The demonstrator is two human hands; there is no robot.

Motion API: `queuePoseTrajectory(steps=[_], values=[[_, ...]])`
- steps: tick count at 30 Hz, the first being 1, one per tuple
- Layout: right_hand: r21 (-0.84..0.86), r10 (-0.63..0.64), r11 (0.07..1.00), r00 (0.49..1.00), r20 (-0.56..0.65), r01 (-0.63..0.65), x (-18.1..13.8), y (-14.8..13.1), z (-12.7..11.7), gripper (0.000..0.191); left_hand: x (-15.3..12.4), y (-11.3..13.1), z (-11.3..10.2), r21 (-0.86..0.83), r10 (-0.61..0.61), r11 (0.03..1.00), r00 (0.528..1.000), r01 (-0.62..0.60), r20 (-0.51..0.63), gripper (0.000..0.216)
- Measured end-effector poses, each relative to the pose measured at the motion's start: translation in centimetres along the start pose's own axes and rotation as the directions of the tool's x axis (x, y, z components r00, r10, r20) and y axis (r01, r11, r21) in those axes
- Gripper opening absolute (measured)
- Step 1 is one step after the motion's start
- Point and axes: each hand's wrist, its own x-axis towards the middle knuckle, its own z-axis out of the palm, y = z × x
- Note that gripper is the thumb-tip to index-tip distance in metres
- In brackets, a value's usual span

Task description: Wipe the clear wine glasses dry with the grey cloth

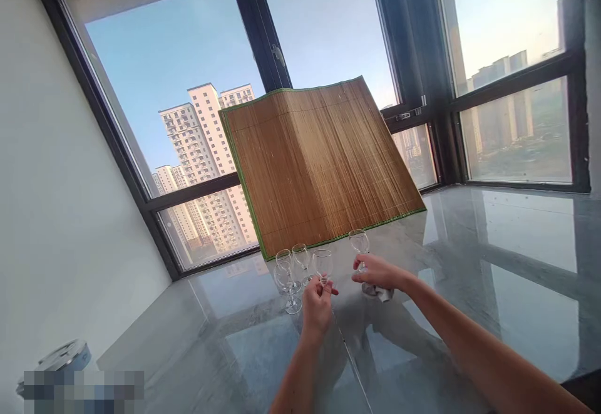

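Observation:
Small clear wine glasses stand in a group on the glossy grey surface. My left hand (318, 304) has its fingers closed around the stem of one wine glass (322, 262), just right of the group. Further right, my right hand (376, 272) is closed at the stem of another wine glass (359, 240), whose bowl shows above the fingers. Under the right hand is a crumpled white cloth or tissue (385, 295); how it is held is partly hidden. Left of my left hand stand a front glass (283, 275) and a rear glass (301, 255), overlapping others.
Behind the glasses a brown bamboo mat (323, 163) with green edging leans against the dark window frame (256, 19). The grey surface (498, 314) reflects the windows. A partly blurred round container (70, 354) sits at the lower left by the white wall (70, 170).

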Motion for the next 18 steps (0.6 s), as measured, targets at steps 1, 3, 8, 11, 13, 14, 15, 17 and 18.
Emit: queuePoseTrajectory(steps=[1, 3, 8, 11, 13, 14, 15, 17, 18], values=[[0.129, -0.081, 0.989, 0.996, 0.021, 0.078, -0.1, -0.7, 0.4, 0.026, -0.1, 0.1, 0.0, 0.028, -0.002, 1.0, 1.0, 0.002, 0.007, 0.042], [0.351, -0.186, 0.917, 0.982, -0.04, 0.188, -0.2, -1.8, 1.0, 0.028, -0.3, 0.2, 0.0, 0.145, 0.008, 0.989, 1.0, -0.009, 0.004, 0.038], [0.562, -0.234, 0.73, 0.915, -0.33, 0.389, -1.0, -3.0, 1.5, 0.027, -0.8, 0.4, -0.2, 0.523, 0.034, 0.852, 0.999, -0.01, -0.036, 0.024], [0.53, -0.325, 0.674, 0.851, -0.413, 0.515, -1.6, -3.3, 1.8, 0.038, -1.2, 0.8, -0.1, 0.641, 0.016, 0.768, 1.0, -0.004, -0.013, 0.022], [0.435, -0.377, 0.689, 0.799, -0.468, 0.58, -1.9, -3.6, 2.3, 0.044, -1.3, 1.1, -0.1, 0.703, 0.013, 0.71, 1.0, -0.026, 0.023, 0.02], [0.374, -0.395, 0.705, 0.772, -0.499, 0.603, -2.0, -3.7, 2.6, 0.045, -1.4, 1.2, 0.0, 0.726, 0.014, 0.686, 0.999, -0.044, 0.047, 0.019], [0.312, -0.406, 0.722, 0.743, -0.532, 0.618, -2.0, -3.7, 2.9, 0.045, -1.4, 1.2, 0.0, 0.743, 0.016, 0.666, 0.997, -0.065, 0.072, 0.019], [0.197, -0.42, 0.747, 0.68, -0.601, 0.635, -1.8, -3.8, 3.3, 0.043, -1.4, 1.3, 0.1, 0.762, 0.026, 0.639, 0.993, -0.104, 0.113, 0.02], [0.147, -0.42, 0.757, 0.647, -0.637, 0.637, -1.6, -3.7, 3.4, 0.042, -1.4, 1.3, 0.1, 0.765, 0.035, 0.633, 0.991, -0.121, 0.128, 0.02]])
